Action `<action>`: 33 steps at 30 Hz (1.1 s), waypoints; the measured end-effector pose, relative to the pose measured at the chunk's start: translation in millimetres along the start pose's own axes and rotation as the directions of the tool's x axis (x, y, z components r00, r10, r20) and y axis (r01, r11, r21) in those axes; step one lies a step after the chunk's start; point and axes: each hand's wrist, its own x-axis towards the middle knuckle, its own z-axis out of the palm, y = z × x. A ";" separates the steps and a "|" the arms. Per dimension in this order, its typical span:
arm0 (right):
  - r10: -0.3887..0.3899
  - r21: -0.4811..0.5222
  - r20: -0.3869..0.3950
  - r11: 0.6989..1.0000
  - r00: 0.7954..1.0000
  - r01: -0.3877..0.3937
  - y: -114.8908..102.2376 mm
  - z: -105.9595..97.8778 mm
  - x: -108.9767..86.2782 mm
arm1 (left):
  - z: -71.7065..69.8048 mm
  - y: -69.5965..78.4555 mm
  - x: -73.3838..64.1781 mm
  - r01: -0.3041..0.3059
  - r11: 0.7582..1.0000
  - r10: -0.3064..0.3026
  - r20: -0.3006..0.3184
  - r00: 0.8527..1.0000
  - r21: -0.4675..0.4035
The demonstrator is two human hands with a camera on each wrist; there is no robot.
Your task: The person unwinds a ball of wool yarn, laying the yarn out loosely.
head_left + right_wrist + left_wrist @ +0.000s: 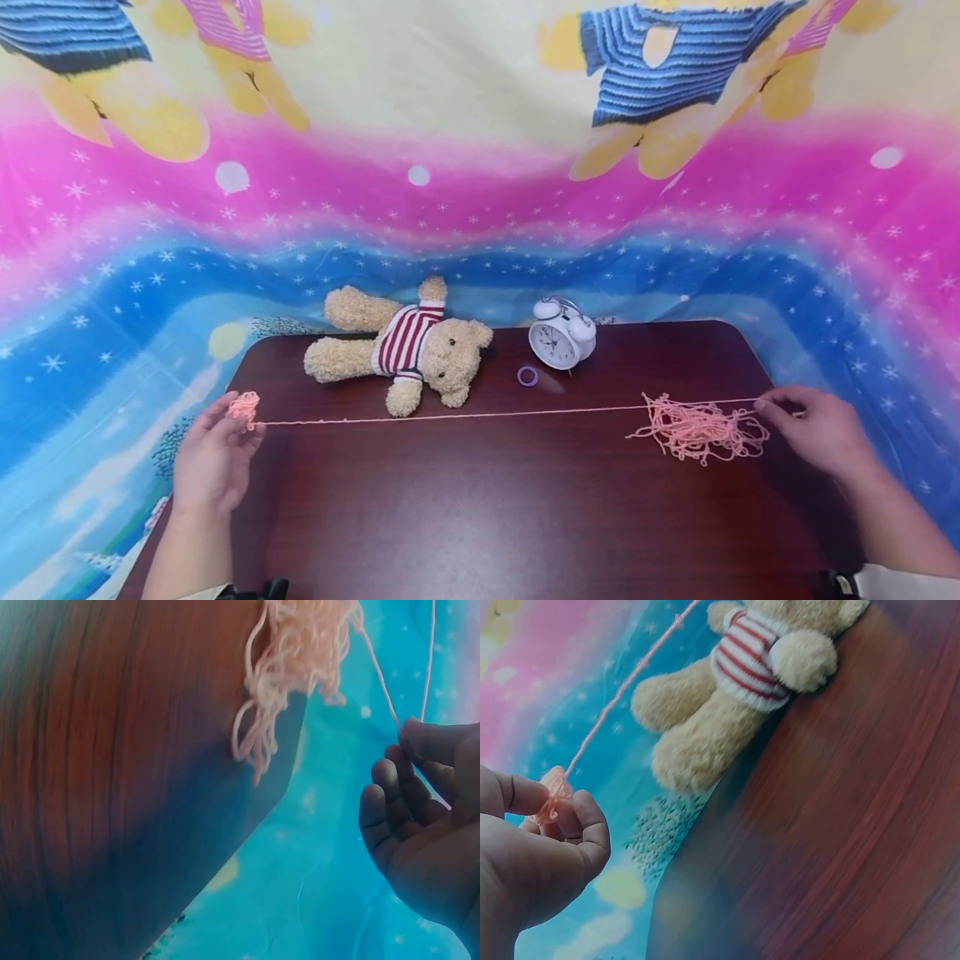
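Note:
My left hand (215, 458) pinches a small bundle of pink yarn (244, 408) between thumb and fingers at the left of the table. From it a single strand (450, 415) runs straight across to the right side. There my right hand (817, 429) pinches the strand between thumb and forefinger. Just left of the right hand, a loose tangled heap of the same yarn (701, 429) lies on the tabletop. In the right wrist view two lengths of yarn (380, 673) meet at the pinching fingertips (412, 731). The left wrist view shows the yarn bundle (555, 796) at the left fingertips.
A teddy bear (405, 342) in a red-striped top lies on its side along the back of the dark wooden table (465, 508). A white alarm clock (555, 343) stands to its right, with a purple ring (527, 377) in front. A printed cloth (480, 200) hangs behind.

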 end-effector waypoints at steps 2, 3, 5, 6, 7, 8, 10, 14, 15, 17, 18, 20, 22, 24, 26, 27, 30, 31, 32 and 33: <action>0.042 -0.017 0.034 0.999 0.999 -0.041 6.6 -3.9 -0.6 | -8.6 3.7 0.3 -0.008 0.999 0.008 0.000 1.000 -0.037; 0.059 -0.025 0.045 0.998 0.997 -0.057 10.1 -5.4 -0.8 | -12.9 5.4 0.4 -0.014 0.998 0.014 0.004 1.000 -0.056; 0.081 -0.033 0.059 0.996 0.995 -0.079 16.6 -7.6 -1.2 | -20.9 8.6 0.6 -0.026 0.995 0.028 0.014 1.000 -0.098; 0.090 -0.038 0.066 0.995 0.994 -0.087 19.7 -8.6 -1.4 | -24.5 10.0 0.6 -0.031 0.992 0.033 0.017 0.999 -0.121; 0.096 -0.043 0.069 0.995 0.993 -0.093 22.5 -9.2 -1.5 | -27.8 11.4 0.8 -0.034 0.988 0.038 0.021 0.999 -0.149; 0.102 -0.049 0.072 0.994 0.992 -0.099 25.3 -9.8 -1.6 | -31.3 12.7 1.0 -0.038 0.985 0.042 0.022 0.999 -0.167; 0.109 -0.059 0.074 0.993 0.991 -0.105 30.6 -10.9 -1.9 | -37.4 15.5 1.2 -0.035 0.977 0.040 0.018 0.999 -0.212; 0.119 -0.079 0.078 0.991 0.990 -0.113 40.1 -12.3 -2.1 | -48.1 20.9 0.2 -0.018 0.967 0.016 -0.011 1.000 -0.254; 0.122 -0.081 0.083 0.990 0.989 -0.116 42.0 -12.3 -2.0 | -50.0 22.0 -0.3 -0.013 0.964 0.009 -0.017 1.000 -0.264; 0.127 -0.095 0.094 0.988 0.987 -0.119 44.1 -10.9 -1.5 | -52.1 22.7 -1.1 -0.013 0.963 0.006 -0.025 1.000 -0.270; 0.125 -0.100 0.102 0.988 0.987 -0.115 44.7 -9.3 -1.2 | -52.3 22.6 -1.1 -0.015 0.960 0.009 -0.022 1.000 -0.280; 0.124 -0.095 0.131 0.989 0.984 -0.112 44.9 -5.5 -0.8 | -51.1 20.5 -1.1 -0.021 0.958 0.019 -0.009 1.000 -0.287; 0.109 -0.094 0.156 0.991 0.982 -0.095 43.7 0.0 -0.3 | -47.8 17.0 -1.1 -0.034 0.959 0.039 0.011 0.999 -0.283; 0.092 -0.075 0.184 0.994 0.979 -0.080 42.3 5.9 0.1 | -43.8 13.3 -0.9 -0.046 0.959 0.057 0.030 0.998 -0.279; 0.077 -0.068 0.201 0.996 0.977 -0.064 40.5 11.4 0.5 | -39.4 9.5 -1.1 -0.058 0.962 0.073 0.050 0.996 -0.266; 0.070 -0.068 0.210 0.996 0.975 -0.057 39.7 13.8 0.8 | -37.2 7.7 -1.1 -0.064 0.965 0.082 0.059 0.995 -0.256; 0.063 -0.056 0.232 0.997 0.971 -0.051 37.6 18.7 1.0 | -30.8 2.5 -1.1 -0.076 0.975 0.095 0.082 0.992 -0.209; 0.061 -0.055 0.238 0.997 0.969 -0.049 37.0 19.5 1.1 | -28.4 0.8 -0.9 -0.081 0.980 0.098 0.089 0.991 -0.182; 0.060 -0.048 0.245 0.998 0.968 -0.050 36.4 19.8 1.1 | -26.3 -0.9 -1.1 -0.084 0.984 0.101 0.098 0.990 -0.159; 0.058 -0.048 0.248 0.998 0.967 -0.047 36.1 20.1 0.9 | -24.0 -2.4 -1.2 -0.090 0.987 0.105 0.107 0.989 -0.131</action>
